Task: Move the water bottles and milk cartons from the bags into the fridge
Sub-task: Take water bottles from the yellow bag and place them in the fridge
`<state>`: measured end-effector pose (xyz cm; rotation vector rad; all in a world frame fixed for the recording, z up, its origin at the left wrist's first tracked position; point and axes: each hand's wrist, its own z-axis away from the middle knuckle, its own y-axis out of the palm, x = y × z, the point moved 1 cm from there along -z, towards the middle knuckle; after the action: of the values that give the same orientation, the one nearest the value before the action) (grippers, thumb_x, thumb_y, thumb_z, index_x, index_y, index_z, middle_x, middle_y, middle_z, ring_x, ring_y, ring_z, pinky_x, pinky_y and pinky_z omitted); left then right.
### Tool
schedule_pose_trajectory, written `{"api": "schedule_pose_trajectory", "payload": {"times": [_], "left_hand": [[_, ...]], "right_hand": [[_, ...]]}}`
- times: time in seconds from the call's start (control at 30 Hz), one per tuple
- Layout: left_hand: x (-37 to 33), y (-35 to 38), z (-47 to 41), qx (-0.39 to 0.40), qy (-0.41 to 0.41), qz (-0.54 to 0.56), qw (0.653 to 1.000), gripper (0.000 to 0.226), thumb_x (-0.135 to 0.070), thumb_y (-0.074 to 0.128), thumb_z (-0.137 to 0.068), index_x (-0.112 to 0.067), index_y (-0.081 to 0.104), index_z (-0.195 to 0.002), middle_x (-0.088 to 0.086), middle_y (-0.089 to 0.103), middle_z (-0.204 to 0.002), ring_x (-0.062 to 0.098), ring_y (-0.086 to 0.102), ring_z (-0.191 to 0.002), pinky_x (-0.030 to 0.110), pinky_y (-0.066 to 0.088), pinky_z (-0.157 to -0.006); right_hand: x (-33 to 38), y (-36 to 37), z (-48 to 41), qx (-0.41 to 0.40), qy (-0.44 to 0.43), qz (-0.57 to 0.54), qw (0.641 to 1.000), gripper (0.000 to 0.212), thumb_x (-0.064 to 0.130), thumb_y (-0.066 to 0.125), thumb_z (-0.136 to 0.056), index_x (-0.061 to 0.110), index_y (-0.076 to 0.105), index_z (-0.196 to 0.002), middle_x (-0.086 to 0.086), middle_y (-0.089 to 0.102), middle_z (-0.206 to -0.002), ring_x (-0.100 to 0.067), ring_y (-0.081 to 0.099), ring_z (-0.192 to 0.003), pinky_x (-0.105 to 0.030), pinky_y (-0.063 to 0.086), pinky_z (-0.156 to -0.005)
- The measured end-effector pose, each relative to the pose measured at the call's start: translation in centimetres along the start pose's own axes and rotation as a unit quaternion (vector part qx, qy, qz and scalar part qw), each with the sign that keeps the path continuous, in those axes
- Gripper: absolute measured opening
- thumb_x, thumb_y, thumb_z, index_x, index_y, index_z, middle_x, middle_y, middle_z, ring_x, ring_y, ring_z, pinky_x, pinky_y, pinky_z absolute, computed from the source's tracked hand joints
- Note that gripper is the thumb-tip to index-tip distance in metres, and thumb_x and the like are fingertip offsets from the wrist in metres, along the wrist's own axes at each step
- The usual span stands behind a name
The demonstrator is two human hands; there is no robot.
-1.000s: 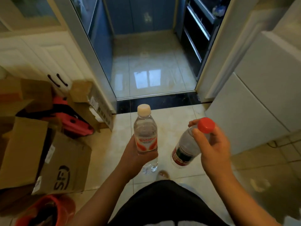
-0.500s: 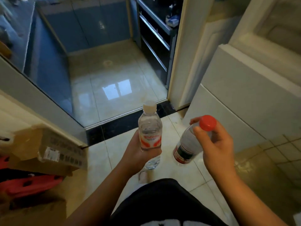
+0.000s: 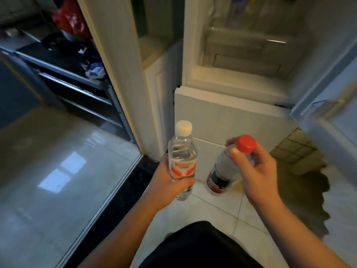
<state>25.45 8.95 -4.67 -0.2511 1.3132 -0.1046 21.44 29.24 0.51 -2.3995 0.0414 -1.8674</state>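
My left hand grips a clear water bottle with a white cap and a red-and-white label, held upright by its lower half. My right hand holds a second water bottle with a red cap and a dark red label near its neck, tilted with the base pointing down and left. Straight ahead stands the white fridge, its upper compartment open with a pale drawer inside. The open fridge door juts out at the right.
A white door frame rises left of the fridge. Behind it a dark kitchen counter carries a red bag and clutter. A black threshold strip crosses the glossy tiled floor. A dark wet-looking patch spreads at the right.
The view has swung right and upward: the cardboard boxes left the frame and the open fridge interior came into view. Both hands keep the same hold on their bottles.
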Motion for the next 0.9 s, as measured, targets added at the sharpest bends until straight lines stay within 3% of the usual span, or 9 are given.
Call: {"api": "schedule_pose_trajectory", "payload": {"times": [0.07, 0.17, 0.4, 0.53, 0.6, 0.67, 0.8, 0.9], "left_hand": [[-1.5, -0.8, -3.0, 0.022, 0.020, 0.009, 1.000, 0.063, -0.016, 0.085, -0.071, -0.028, 0.056, -0.125, -0.011, 0.071, -0.105, 0.000, 0.067, -0.096, 0.018, 0.053, -0.079], [-4.6, -1.6, -7.4, 0.045, 0.058, 0.026, 0.997, 0.063, -0.012, 0.085, -0.071, -0.026, 0.056, -0.125, -0.007, 0.070, -0.106, 0.004, 0.068, -0.097, 0.018, 0.055, -0.075], [-11.9, -2.2, -17.2, 0.045, 0.136, 0.050, 0.988, 0.080, -0.032, 0.087, -0.054, -0.017, 0.057, -0.127, 0.001, 0.071, -0.110, 0.018, 0.069, -0.103, 0.036, 0.057, -0.089], [-16.5, -1.7, -22.2, 0.041, 0.180, 0.048, 0.982, 0.070, -0.013, 0.086, -0.069, -0.021, 0.054, -0.130, -0.004, 0.069, -0.111, 0.012, 0.068, -0.103, 0.028, 0.057, -0.087], [-19.0, -1.3, -24.7, 0.039, 0.204, 0.044, 0.977, 0.069, -0.009, 0.085, -0.070, -0.023, 0.053, -0.130, -0.006, 0.068, -0.112, 0.011, 0.067, -0.103, 0.026, 0.057, -0.086], [-21.4, -0.8, -27.4, 0.044, 0.219, 0.049, 0.973, 0.069, -0.008, 0.085, -0.071, -0.021, 0.053, -0.131, -0.005, 0.069, -0.112, 0.011, 0.068, -0.103, 0.027, 0.057, -0.087], [-26.2, 0.7, -32.4, 0.061, 0.254, 0.077, 0.962, 0.062, -0.001, 0.083, -0.070, -0.028, 0.057, -0.119, -0.009, 0.071, -0.103, 0.002, 0.069, -0.095, 0.015, 0.056, -0.074], [-29.1, 2.1, -36.0, 0.061, 0.280, 0.074, 0.955, 0.069, -0.014, 0.088, -0.064, -0.028, 0.057, -0.124, -0.006, 0.072, -0.110, 0.010, 0.068, -0.104, 0.033, 0.056, -0.088]], "right_hand": [[0.4, 0.4, -2.3, -0.030, -0.010, -0.002, 0.999, 0.021, 0.019, 0.065, -0.086, 0.009, 0.068, -0.105, 0.004, 0.070, -0.098, -0.008, 0.063, -0.096, -0.019, 0.049, -0.082], [1.7, 0.7, -6.0, -0.065, -0.044, -0.010, 0.997, 0.029, 0.030, 0.065, -0.085, 0.010, 0.068, -0.107, 0.001, 0.070, -0.101, -0.014, 0.063, -0.099, -0.027, 0.050, -0.086], [4.7, 0.4, -15.9, -0.107, -0.133, -0.008, 0.985, 0.025, 0.030, 0.062, -0.087, 0.010, 0.068, -0.101, 0.000, 0.068, -0.093, -0.011, 0.062, -0.090, -0.018, 0.050, -0.079], [6.1, -0.2, -21.7, -0.131, -0.174, -0.019, 0.976, 0.016, 0.032, 0.062, -0.087, 0.017, 0.065, -0.094, 0.011, 0.064, -0.083, -0.007, 0.059, -0.083, -0.019, 0.050, -0.076], [6.8, -0.5, -24.6, -0.132, -0.194, -0.045, 0.971, 0.015, 0.030, 0.063, -0.086, 0.017, 0.066, -0.093, 0.009, 0.065, -0.084, -0.008, 0.060, -0.082, -0.023, 0.051, -0.075], [7.4, -1.0, -27.7, -0.130, -0.217, -0.067, 0.965, 0.015, 0.026, 0.065, -0.086, 0.013, 0.066, -0.093, 0.003, 0.066, -0.084, -0.012, 0.060, -0.080, -0.027, 0.051, -0.074], [8.4, -2.1, -33.6, -0.136, -0.255, -0.083, 0.954, 0.006, 0.003, 0.063, -0.090, -0.002, 0.063, -0.094, 0.003, 0.063, -0.080, -0.005, 0.057, -0.075, -0.019, 0.049, -0.070], [8.7, -3.1, -37.8, -0.148, -0.273, -0.069, 0.948, 0.004, -0.004, 0.060, -0.090, -0.002, 0.062, -0.093, 0.013, 0.062, -0.074, 0.001, 0.057, -0.071, -0.016, 0.047, -0.068]]}}
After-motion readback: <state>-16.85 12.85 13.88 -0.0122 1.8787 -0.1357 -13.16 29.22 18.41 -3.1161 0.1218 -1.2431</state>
